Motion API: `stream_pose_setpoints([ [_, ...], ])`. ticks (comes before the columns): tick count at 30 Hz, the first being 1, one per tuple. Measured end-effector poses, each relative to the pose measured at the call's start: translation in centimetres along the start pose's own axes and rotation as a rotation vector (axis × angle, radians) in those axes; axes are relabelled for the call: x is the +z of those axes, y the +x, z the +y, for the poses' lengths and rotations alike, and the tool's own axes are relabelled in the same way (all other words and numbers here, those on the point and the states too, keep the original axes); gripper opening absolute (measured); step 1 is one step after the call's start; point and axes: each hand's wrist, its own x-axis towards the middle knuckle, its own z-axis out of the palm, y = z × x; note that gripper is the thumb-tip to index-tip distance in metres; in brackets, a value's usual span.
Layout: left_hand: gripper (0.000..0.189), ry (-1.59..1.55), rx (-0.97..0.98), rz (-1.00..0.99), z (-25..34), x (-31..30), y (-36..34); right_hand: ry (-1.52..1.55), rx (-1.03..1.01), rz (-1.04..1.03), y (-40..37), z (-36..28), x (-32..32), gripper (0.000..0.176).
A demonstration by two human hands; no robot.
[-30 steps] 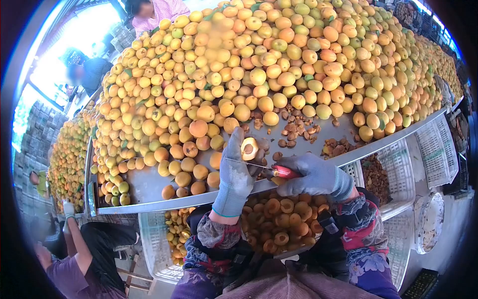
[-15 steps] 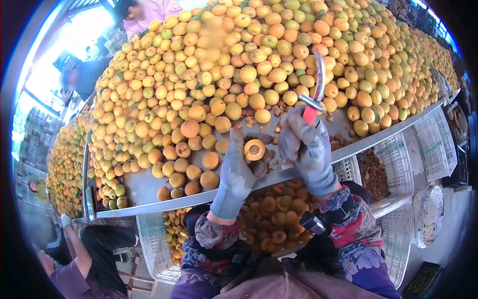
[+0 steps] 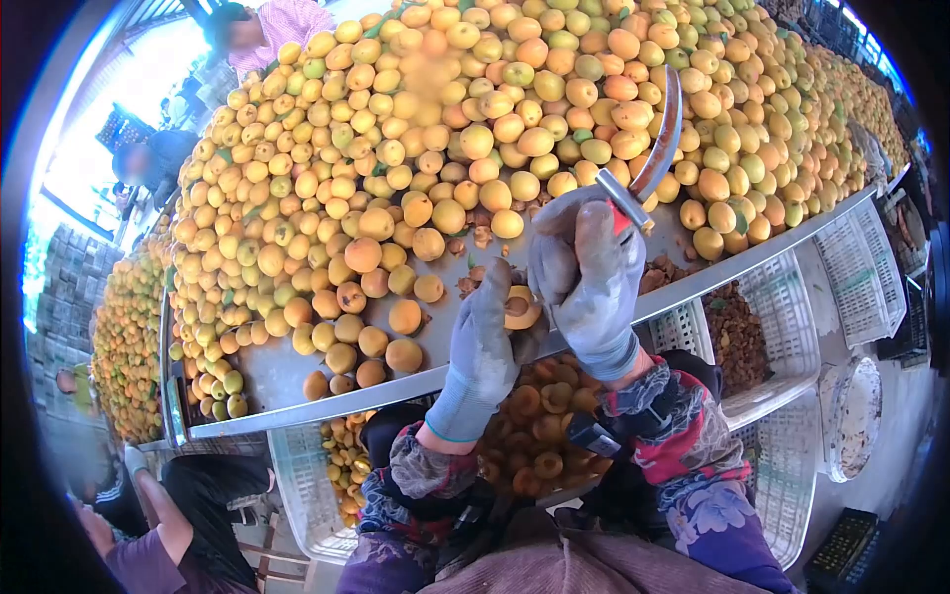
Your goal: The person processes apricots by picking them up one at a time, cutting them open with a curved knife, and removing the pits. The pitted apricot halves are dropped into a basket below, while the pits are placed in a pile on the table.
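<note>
My left hand point(image 3: 485, 332), in a grey glove, holds a halved apricot point(image 3: 519, 308) above the metal table edge, its cut side partly showing. Right beside it is my right hand point(image 3: 591, 272), also gloved, closed round the red handle of a curved knife point(image 3: 661, 148). The blade points up and away over the fruit. The fingertips of my right hand are close to the apricot; whether they touch it is hard to tell. Whole apricots point(image 3: 361, 255) lie heaped beyond both hands.
The metal table rim point(image 3: 327, 404) runs across in front of me. Below it sit a container of apricot halves point(image 3: 544, 416) and white crates point(image 3: 782, 307), with brown pits point(image 3: 737, 342) in one. A person's arm point(image 3: 163, 510) is at lower left; other people are at upper left.
My right hand has moved left, closer to my left hand, and the knife blade now stands further up. The apricot half has turned and is partly covered.
</note>
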Motion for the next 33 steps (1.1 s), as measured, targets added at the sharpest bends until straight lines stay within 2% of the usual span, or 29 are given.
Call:
stream_pose_setpoints([
  [1,0.043,0.016,0.016,0.022,-0.1,0.2,-0.1,0.000,-0.001,-0.001,-0.1,0.0,0.1,0.038],
  [3,0.041,-0.050,0.036,0.061,-0.2,1.3,-0.2,0.107,-0.007,-0.036,-0.6,0.2,0.2,0.026],
  [5,0.038,-0.115,0.055,0.100,-0.4,1.7,-0.1,0.083,-0.064,-0.088,-0.8,0.9,0.5,0.025],
  [7,0.037,-0.133,0.085,0.137,-0.8,1.5,0.1,0.196,0.031,0.040,-1.0,1.6,0.7,0.026],
  [10,0.037,-0.118,0.180,0.117,-2.2,0.3,1.3,0.238,0.062,0.029,-0.2,2.1,0.3,0.032],
  [13,0.038,-0.072,0.165,0.135,-2.6,-0.3,1.4,0.182,0.121,0.103,0.0,2.0,0.7,0.036],
  [15,0.039,-0.042,0.215,0.153,-2.7,-0.3,1.4,0.367,0.109,0.075,0.4,2.3,0.3,0.039],
  [16,0.039,-0.014,0.267,0.171,-2.7,-0.2,1.4,0.367,0.109,0.076,0.3,2.3,0.4,0.039],
  [18,0.040,-0.063,0.233,0.175,-2.7,-0.2,1.8,0.385,0.259,0.161,0.2,2.0,1.0,0.048],
  [20,0.041,-0.111,0.194,0.177,-2.6,0.3,2.2,0.371,0.248,0.170,0.4,2.0,0.8,0.048],
  [22,0.047,-0.225,0.337,0.300,-2.2,1.5,2.5,0.456,0.213,0.165,0.7,2.0,0.7,0.048],
  [23,0.047,-0.225,0.337,0.299,-2.0,1.0,2.4,0.456,0.212,0.165,0.9,1.7,0.7,0.048],
  [25,0.048,0.052,0.103,0.071,-1.3,-0.1,1.7,0.269,0.092,0.172,1.1,0.5,0.8,0.048],
  [27,0.048,0.036,0.061,0.086,-0.2,1.0,0.8,0.240,0.074,0.107,0.9,0.9,0.0,0.047],
  [29,0.049,0.018,0.024,0.104,0.4,1.4,0.6,-0.114,-0.083,0.025,0.5,0.9,0.0,0.050],
  [31,0.049,-0.136,-0.111,0.084,0.3,0.7,0.8,-0.109,-0.059,0.026,0.0,0.7,0.3,0.052],
  [33,0.048,-0.181,-0.112,0.030,0.0,-0.2,1.0,-0.102,-0.036,0.030,-0.3,0.7,0.5,0.054],
])
